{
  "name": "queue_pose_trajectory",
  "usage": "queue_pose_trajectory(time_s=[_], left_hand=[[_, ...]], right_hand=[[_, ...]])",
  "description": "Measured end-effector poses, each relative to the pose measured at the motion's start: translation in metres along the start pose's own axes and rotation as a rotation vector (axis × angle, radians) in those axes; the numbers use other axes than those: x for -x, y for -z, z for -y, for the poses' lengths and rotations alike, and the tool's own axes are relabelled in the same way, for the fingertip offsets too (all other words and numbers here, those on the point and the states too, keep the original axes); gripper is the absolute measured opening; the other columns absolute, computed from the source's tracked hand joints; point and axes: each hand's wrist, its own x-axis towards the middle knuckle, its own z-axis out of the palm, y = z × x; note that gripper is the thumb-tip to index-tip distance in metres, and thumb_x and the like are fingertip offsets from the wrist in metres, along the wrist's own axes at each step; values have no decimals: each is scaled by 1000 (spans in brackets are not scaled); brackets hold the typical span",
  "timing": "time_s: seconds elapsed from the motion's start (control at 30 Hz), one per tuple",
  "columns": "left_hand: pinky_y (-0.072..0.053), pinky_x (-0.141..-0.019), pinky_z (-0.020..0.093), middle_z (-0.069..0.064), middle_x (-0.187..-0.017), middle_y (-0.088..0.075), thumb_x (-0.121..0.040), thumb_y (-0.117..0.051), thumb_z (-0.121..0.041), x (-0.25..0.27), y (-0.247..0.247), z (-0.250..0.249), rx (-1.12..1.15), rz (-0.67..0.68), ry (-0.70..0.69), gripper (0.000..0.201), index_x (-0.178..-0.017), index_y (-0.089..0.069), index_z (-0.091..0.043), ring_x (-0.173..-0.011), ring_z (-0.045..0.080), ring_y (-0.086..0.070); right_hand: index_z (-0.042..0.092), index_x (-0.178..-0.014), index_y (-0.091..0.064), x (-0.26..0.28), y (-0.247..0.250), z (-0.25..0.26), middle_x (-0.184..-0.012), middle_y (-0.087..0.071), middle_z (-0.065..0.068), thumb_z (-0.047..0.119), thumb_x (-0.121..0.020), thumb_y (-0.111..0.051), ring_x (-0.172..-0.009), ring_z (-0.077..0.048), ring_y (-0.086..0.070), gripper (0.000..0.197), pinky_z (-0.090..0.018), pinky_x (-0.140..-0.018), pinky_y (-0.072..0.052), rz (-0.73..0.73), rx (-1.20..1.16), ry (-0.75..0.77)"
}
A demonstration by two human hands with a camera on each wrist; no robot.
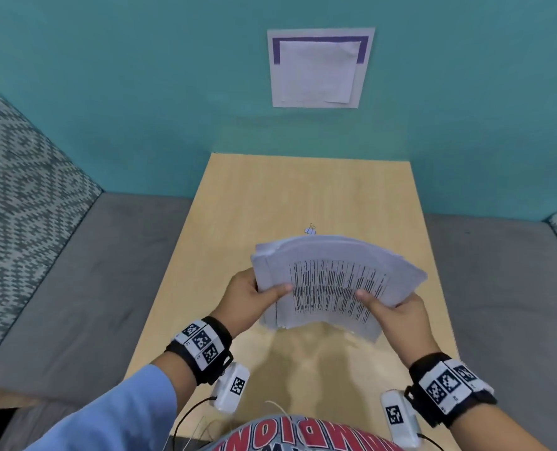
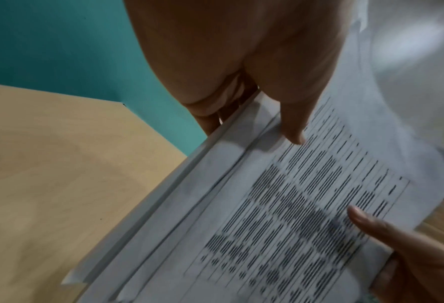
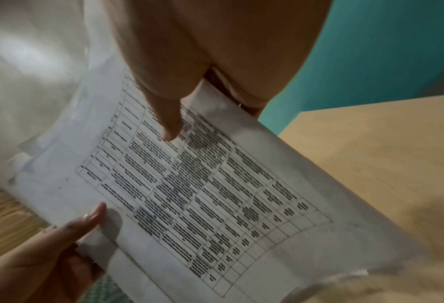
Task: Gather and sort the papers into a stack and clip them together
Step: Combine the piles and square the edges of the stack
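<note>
Head view, wall: teal (image 1: pixel 140 92) right across the back, and a white sheet with a purple border (image 1: pixel 319 68) is stuck to it.
Table: light wood (image 1: pixel 303 196), its far edge against the wall, grey seat (image 1: pixel 91 271) to the left.
Stack of papers: held up above the table (image 1: pixel 332 281), bowed upward, a printed grid on top, edges uneven.
Left hand: gripping the stack's left side (image 1: pixel 247 297), thumb (image 2: pixel 293 123) on the top sheet, fingers curled underneath.
Right hand: gripping the right side (image 1: pixel 397 317), thumb (image 3: pixel 168 121) on top, fingers under.
Binder clip: small, lying on the table (image 1: pixel 310 230) just beyond the stack's far edge.
</note>
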Motion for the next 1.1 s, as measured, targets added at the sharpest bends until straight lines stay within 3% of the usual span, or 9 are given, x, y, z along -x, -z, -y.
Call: queue_pose_trajectory(time_s=[0.13, 0.23, 0.33, 0.5, 0.63, 0.77, 0.83, 0.93, 1.1], left_hand=[[-61, -94, 29, -8, -112, -84, -89, -85, -16, -2, 5, 7, -50, 46, 47, 25, -112, -80, -26, -107, 8, -78], [-61, -92, 28, -5, -111, -84, -92, -82, -14, -3, 6, 3, -46, 14, 30, 20, -110, -81, -23, -106, 9, -78], [-61, -86, 22, 0, -110, -84, -90, -82, -9, -2, 8, -7, 31, -34, -8, 24, -114, -81, -9, -104, 11, -79], [-60, -93, 33, 0, -114, -81, -81, -92, -13, 0, 16, -14, 2, -54, -62, 43, -118, -72, -23, -108, 20, -76], [-51, -98, 19, -13, -112, -76, -85, -88, -23, 6, 32, -46, -276, -155, -362, 52, -130, -63, -33, -111, 7, -70], [-44, -112, 40, -19, -126, -69, -84, -77, -54, 7, 36, -97, -972, 8, -631, 62, -140, -55, -40, -121, 9, -65], [-49, -100, 37, -17, -126, -72, -85, -68, -56, 8, 25, -112, -1208, 159, -561, 51, -134, -61, -44, -114, 13, -68], [-54, -73, 34, -9, -109, -76, -89, -58, -31, 12, 8, -111, -1315, 267, -467, 31, -118, -67, -39, -99, 22, -71], [-52, -67, 34, -4, -89, -80, -98, -66, -30, 8, 23, -107, -1009, 221, -410, 13, -100, -79, -30, -80, 17, -70]], right_hand=[[16, -103, -80, 2, -1, -12, -97, -84, 1, 10, -83, -84, -93, -12, -79, 21, -38, -91, -60, 49, 21, -50], [12, -103, -80, 1, -2, -9, -97, -83, -2, 13, -85, -84, -95, -18, -79, 19, -39, -89, -61, 10, 12, -49], [9, -108, -78, 0, -2, 1, -98, -83, -1, 13, -84, -85, -92, -13, -79, 25, -30, -81, -63, -3, -39, 10], [16, -104, -79, 0, -3, -2, -95, -83, 8, 8, -86, -81, -94, -11, -78, 20, -16, -77, -61, 54, -23, 0], [27, -96, -79, -2, -2, 3, -88, -82, 14, 16, -87, -81, -90, -7, -78, 14, -31, -86, -60, 43, 48, 25], [36, -82, -79, 5, -5, 21, -83, -80, 20, 17, -90, -79, -77, 6, -73, 21, -27, -79, -57, 90, 138, 130], [40, -83, -79, 10, -6, 33, -89, -80, 19, 14, -92, -76, -87, 3, -73, 27, -18, -81, -53, 156, 209, 241], [33, -87, -80, 15, -9, 47, -96, -80, 16, 12, -94, -73, -96, -6, -74, 24, -19, -84, -54, 220, 280, 375], [31, -105, -72, 2, 16, 46, -106, -75, 14, 24, -84, -85, -104, -2, -67, 25, -17, -89, -48, 123, 394, 333]])
